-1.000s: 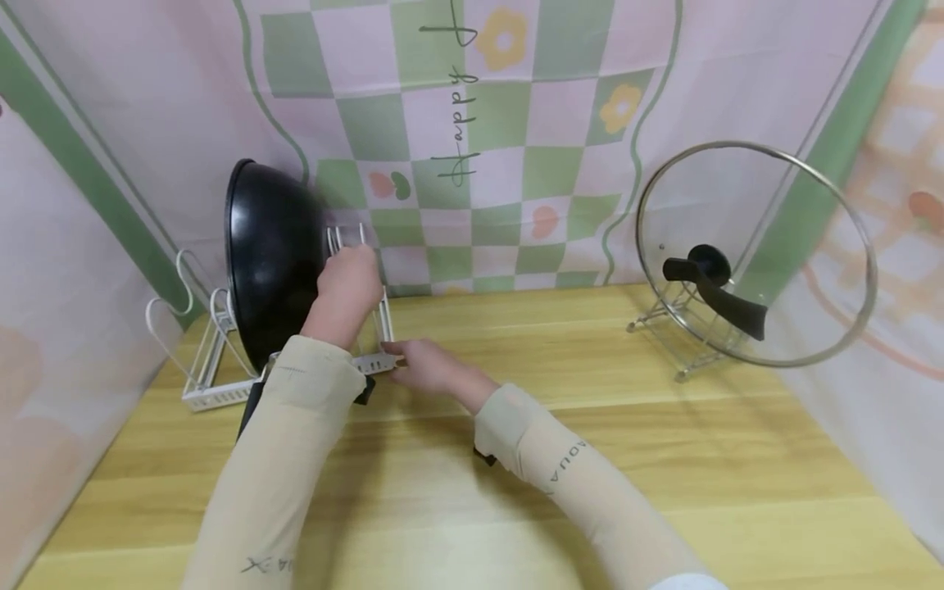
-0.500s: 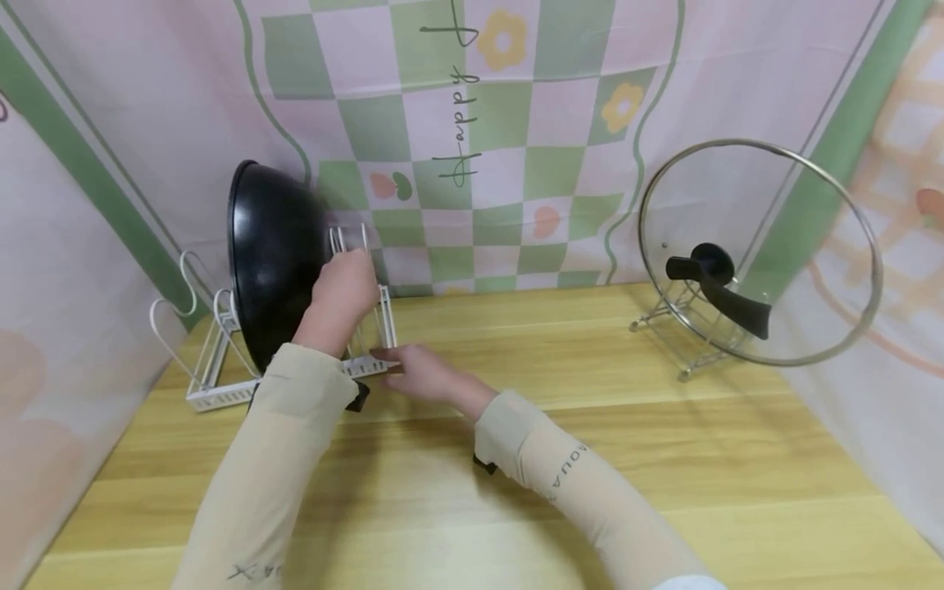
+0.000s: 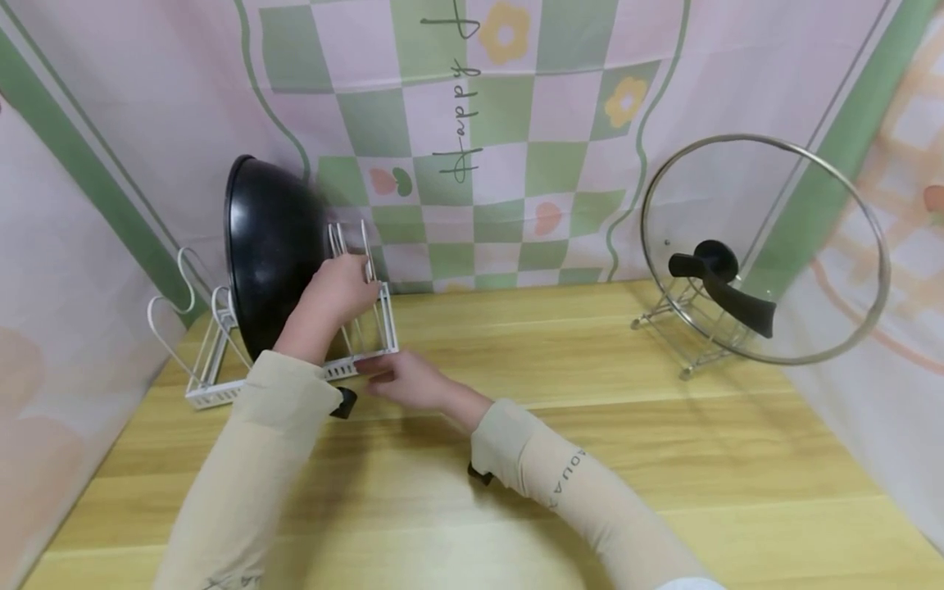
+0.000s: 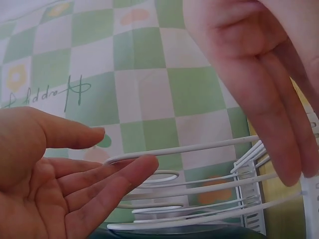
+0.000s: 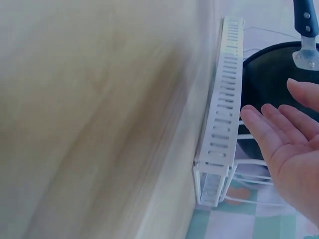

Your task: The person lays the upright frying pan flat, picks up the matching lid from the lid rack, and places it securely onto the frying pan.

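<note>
A white wire rack (image 3: 339,370) with looped dividers stands at the left of the table, holding a black wok (image 3: 273,246) on its side. My left hand (image 3: 342,287) is at the upper ends of the right-hand dividers. In the left wrist view its fingers are loosely extended and its thumb stands apart, beside a divider (image 4: 199,148); contact cannot be told. Low at the rack's front rail (image 5: 224,99), my right hand (image 3: 409,379) has its fingers extended along the slotted edge and grips nothing. The wok's black handle (image 5: 305,20) shows in the right wrist view.
On the right, a glass lid (image 3: 796,246) with a black handle (image 3: 737,303) leans upright in a small metal stand (image 3: 689,360). A checked cloth (image 3: 501,180) hangs behind the wooden table (image 3: 560,369).
My left hand has loosened around the dividers, its fingers and thumb now apart. My right hand has slid slightly left along the front rail. Rack and wok look unmoved.
</note>
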Tool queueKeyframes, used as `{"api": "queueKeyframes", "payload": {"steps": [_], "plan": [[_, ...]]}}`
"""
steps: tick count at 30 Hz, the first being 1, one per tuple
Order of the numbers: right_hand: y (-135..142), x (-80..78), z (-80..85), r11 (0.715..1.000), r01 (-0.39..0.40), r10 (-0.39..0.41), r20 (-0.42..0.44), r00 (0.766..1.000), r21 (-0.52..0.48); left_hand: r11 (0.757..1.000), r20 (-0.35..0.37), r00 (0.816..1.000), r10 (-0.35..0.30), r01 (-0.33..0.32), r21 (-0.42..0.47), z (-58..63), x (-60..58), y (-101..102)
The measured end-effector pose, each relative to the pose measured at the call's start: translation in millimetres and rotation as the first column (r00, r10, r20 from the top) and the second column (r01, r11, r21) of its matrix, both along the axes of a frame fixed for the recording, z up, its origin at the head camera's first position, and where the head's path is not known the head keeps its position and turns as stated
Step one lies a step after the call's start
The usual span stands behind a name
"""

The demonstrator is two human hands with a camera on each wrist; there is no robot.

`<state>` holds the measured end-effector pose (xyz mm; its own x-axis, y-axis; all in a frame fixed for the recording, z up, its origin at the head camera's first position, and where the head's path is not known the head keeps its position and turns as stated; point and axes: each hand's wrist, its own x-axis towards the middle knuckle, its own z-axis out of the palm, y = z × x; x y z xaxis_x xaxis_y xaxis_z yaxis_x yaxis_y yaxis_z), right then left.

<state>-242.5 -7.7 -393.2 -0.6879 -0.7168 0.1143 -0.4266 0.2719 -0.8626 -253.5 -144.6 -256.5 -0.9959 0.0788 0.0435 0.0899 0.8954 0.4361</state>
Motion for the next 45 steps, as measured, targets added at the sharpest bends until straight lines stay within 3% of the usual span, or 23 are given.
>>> {"api": "queueKeyframes", "payload": {"steps": [4,15,25,34,45], "plan": [[-3,4.3,2.3,0.999,-0.019,0.021,0.037,0.999,-0.049,1.000,0.018,1.000,-0.015,0.014,0.025,0.7,3.3,-2],[-7,11.6,0.7,0.998,-0.042,0.045,0.057,0.997,-0.052,0.998,0.078,0.997,-0.014,0.009,0.067,-0.1,13.4,-4],[-10,21.2,0.9,0.996,-0.056,0.061,0.075,0.995,-0.071,0.995,0.059,0.997,-0.042,0.037,0.091,3.2,24.8,-10],[-13,25.8,-1.0,0.989,-0.104,0.109,0.042,0.993,-0.106,0.989,0.020,0.992,-0.125,0.123,0.084,-1.6,35.7,-16],[-16,33.3,-0.2,0.988,-0.102,0.111,0.072,0.991,-0.117,0.960,0.002,0.961,-0.277,0.277,0.041,-7.6,46.6,-32]]}}
